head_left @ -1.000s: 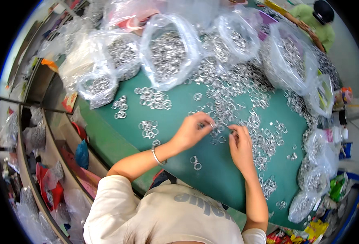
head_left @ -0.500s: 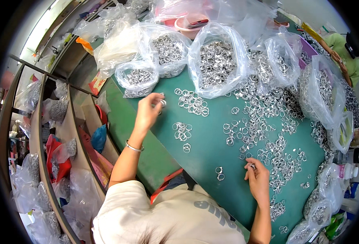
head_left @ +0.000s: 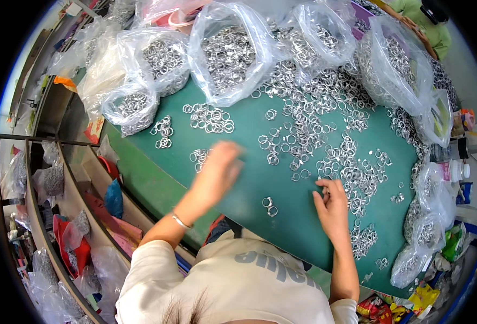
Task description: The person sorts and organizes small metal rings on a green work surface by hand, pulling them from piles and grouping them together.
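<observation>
My left hand (head_left: 221, 170) is smeared by motion over the table, beside a small group of silver-coloured rings (head_left: 199, 157) that it partly hides. Whether anything is between its fingers cannot be made out. My right hand (head_left: 333, 208) hovers at the left edge of a loose heap of rings (head_left: 355, 171). Its thumb and forefinger are apart, and no ring shows between them. Two rings (head_left: 270, 206) lie by themselves between my hands. Farther left are a small cluster of rings (head_left: 163, 132) and a larger group of rings (head_left: 209, 118).
Clear plastic bags full of rings, such as the large one (head_left: 195, 59), line the far side of the green table (head_left: 238, 216). More bags (head_left: 427, 210) stand along the right edge. Shelves (head_left: 41, 186) with bagged goods are on the left. A person in green (head_left: 424, 27) is at the far right.
The view has shifted. My left hand has moved rightward, away from the small cluster near the small bag, uncovering it. My right hand's pinch has opened; the ring seen in it no longer shows.
</observation>
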